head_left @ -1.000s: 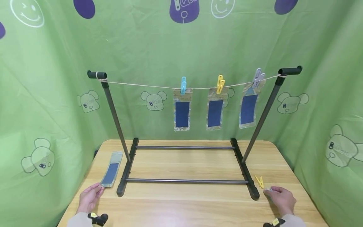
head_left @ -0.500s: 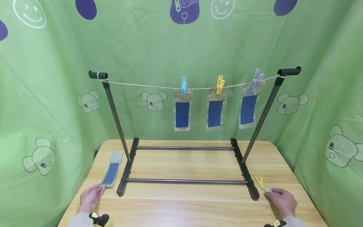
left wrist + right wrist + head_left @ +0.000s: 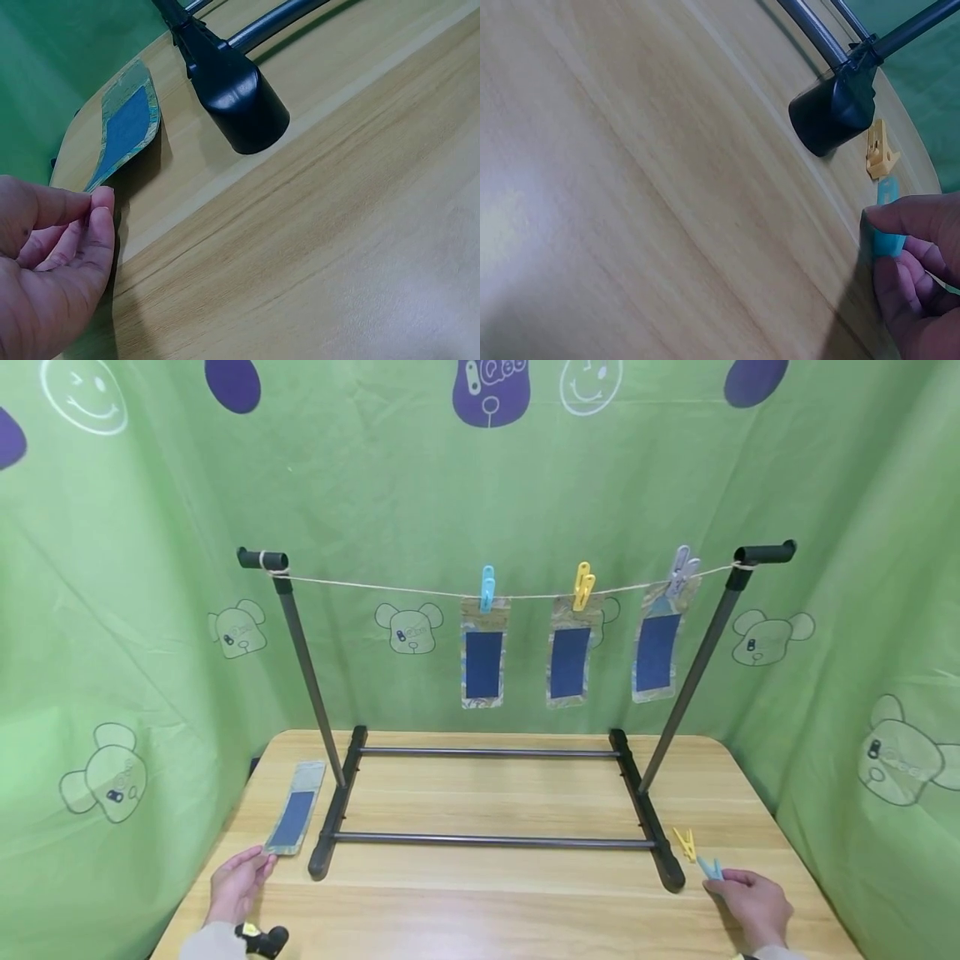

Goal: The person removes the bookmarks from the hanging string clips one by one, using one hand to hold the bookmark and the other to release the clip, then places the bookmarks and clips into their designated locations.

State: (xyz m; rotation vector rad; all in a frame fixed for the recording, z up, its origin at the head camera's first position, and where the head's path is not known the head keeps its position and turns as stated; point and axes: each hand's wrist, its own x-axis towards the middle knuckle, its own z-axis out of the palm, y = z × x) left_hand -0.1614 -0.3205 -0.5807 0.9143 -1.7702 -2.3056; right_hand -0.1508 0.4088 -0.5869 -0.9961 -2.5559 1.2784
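My left hand (image 3: 236, 883) pinches the near end of a patterned strip with a dark blue panel (image 3: 294, 814), left of the rack; in the left wrist view that strip (image 3: 129, 124) bends up toward the fingertips. On the right side, my right hand (image 3: 750, 900) holds a light blue clothespin (image 3: 709, 868) between thumb and fingers. The same blue clothespin (image 3: 887, 217) shows in the right wrist view, partly covered by the thumb. Just beyond it lies a yellow clothespin (image 3: 686, 843) on the table.
A black rack (image 3: 495, 840) stands on the wooden table (image 3: 480, 918). Along its string (image 3: 375, 585) hang three similar strips, under a blue clothespin (image 3: 487, 589), a yellow clothespin (image 3: 583, 587) and a grey clothespin (image 3: 682, 572). A green curtain (image 3: 337, 485) surrounds the table.
My right hand has drawn back slightly toward me and to the right, and more of the blue clothespin shows. The left hand and its strip stay nearly still.
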